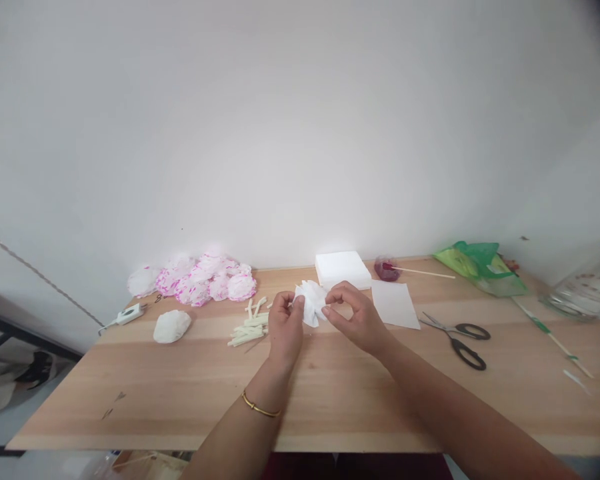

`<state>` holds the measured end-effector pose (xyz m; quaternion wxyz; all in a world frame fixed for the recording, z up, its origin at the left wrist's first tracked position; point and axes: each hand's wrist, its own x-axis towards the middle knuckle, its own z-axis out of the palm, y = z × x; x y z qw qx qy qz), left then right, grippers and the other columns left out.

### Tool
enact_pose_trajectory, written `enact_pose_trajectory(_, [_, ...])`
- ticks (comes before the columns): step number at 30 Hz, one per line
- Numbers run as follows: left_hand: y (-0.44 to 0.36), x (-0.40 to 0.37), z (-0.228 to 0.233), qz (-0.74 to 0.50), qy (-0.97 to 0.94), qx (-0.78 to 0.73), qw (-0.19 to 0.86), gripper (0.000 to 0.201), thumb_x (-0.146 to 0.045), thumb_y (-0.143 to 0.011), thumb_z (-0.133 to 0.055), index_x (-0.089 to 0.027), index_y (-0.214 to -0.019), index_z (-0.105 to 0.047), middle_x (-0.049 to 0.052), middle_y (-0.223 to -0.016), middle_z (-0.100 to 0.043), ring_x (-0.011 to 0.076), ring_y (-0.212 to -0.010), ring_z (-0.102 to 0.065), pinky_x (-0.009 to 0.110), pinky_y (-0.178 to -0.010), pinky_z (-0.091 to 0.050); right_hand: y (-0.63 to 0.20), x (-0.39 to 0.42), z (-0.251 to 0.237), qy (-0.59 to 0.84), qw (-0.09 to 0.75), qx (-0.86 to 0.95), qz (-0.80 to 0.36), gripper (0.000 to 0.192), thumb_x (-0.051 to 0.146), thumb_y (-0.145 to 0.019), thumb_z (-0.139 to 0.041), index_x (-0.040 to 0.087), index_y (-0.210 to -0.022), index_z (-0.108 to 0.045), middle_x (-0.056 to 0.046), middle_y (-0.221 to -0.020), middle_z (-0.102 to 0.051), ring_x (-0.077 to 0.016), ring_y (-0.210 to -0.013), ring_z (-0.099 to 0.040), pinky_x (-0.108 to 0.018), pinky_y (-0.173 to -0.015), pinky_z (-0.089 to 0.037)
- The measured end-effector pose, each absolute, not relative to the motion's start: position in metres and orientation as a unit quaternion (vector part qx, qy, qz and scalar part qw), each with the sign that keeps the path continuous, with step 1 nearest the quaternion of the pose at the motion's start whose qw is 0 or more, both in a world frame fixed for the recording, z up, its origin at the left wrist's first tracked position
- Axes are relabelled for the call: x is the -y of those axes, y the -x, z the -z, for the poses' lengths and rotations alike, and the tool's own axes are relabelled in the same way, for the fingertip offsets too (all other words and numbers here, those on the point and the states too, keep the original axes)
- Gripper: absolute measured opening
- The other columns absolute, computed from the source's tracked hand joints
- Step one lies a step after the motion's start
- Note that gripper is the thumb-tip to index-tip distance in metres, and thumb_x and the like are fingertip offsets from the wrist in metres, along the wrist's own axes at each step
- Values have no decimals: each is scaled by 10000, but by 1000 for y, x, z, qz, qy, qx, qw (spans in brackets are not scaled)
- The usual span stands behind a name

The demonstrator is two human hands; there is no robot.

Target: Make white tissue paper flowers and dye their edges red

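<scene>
Both my hands hold a small white tissue-paper flower (pixel 311 300) above the middle of the wooden table (pixel 190 393). My left hand (pixel 285 327), with a gold bangle on its wrist, pinches the flower's left side. My right hand (pixel 356 315) pinches a fold on its right side with thumb and forefinger. Just left of my left hand lies a small heap of pale short sticks (pixel 250 325).
Pink-and-white paper flowers (pixel 205 280) and a white one (pixel 172 326) lie at the left. A white tissue stack (pixel 343 269), a single sheet (pixel 394 303), scissors (pixel 460 339), a red dish with a stick (pixel 387 269), a green bag (pixel 480 267) and a glass jar (pixel 585 293) are at the right.
</scene>
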<state>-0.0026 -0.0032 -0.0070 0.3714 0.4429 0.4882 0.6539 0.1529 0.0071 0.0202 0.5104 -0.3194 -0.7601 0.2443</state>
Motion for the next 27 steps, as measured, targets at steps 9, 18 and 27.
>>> enact_pose_trajectory(9, [3,4,8,-636,-490,-503,320,194,-369,-825,-557,-177,-834,-526,-14,-719,-547,105,-611,-499,220,-568,-404,-154,-5,-23,298,509,774,-231,64,168,-805,-557,206,-755,-548,-26,-764,-542,-169,-744,-526,-323,-689,-439])
enact_pose_trajectory(18, [0,11,8,-607,-586,-506,178,137,-310,-857,-518,-179,-844,-554,19,-769,-550,133,-701,-520,253,-656,-417,-152,-7,-21,317,524,759,-222,24,201,-825,-554,208,-823,-577,-27,-762,-547,-166,-726,-526,-315,-668,-443])
enact_pose_trajectory(27, [-3,12,9,-631,-555,-492,228,167,-347,-840,-542,-181,-829,-554,19,-750,-540,130,-676,-509,244,-634,-418,-153,-7,-20,330,519,742,-266,109,233,-831,-580,203,-727,-574,-15,-732,-558,-152,-702,-535,-295,-645,-434])
